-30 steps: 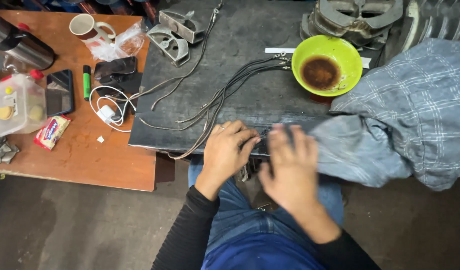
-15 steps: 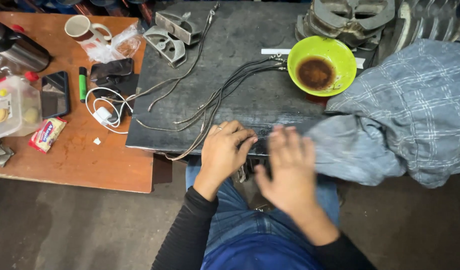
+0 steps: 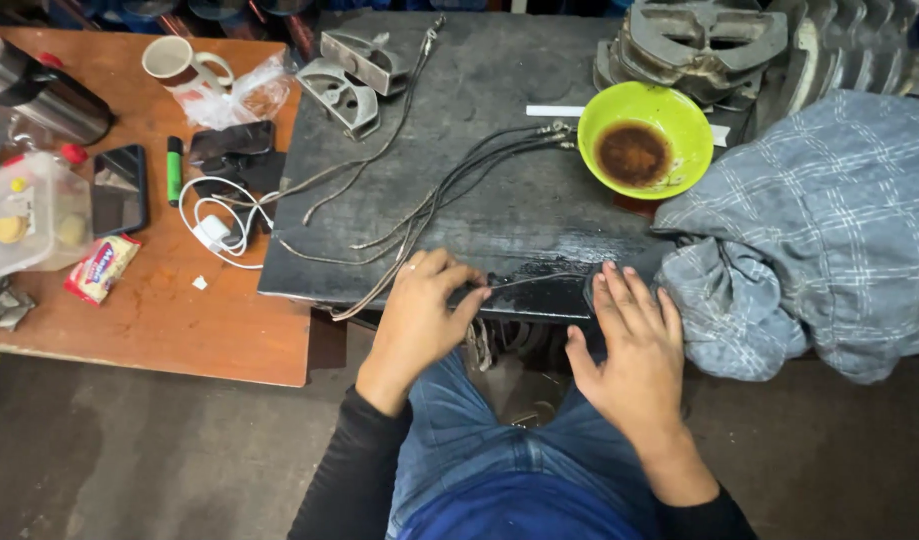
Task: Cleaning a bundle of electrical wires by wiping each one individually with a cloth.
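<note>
At the dark slab's [image 3: 499, 200] near edge, you pinched a thin cable [image 3: 524, 282].
Your left hand [image 3: 419, 310] nipped its end between fingertips; your right hand [image 3: 634, 345] lay flat, fingers spread. Light, springy, probably greasy: best gripped near the tip.

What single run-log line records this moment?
left hand: pinching thin cable | right hand: flat on dark board edge | beside: grey cloth

A green bowl [image 3: 643, 140], mug [image 3: 177, 63], phone [image 3: 118, 189] and grey checked cloth [image 3: 819, 230] lie about.
</note>
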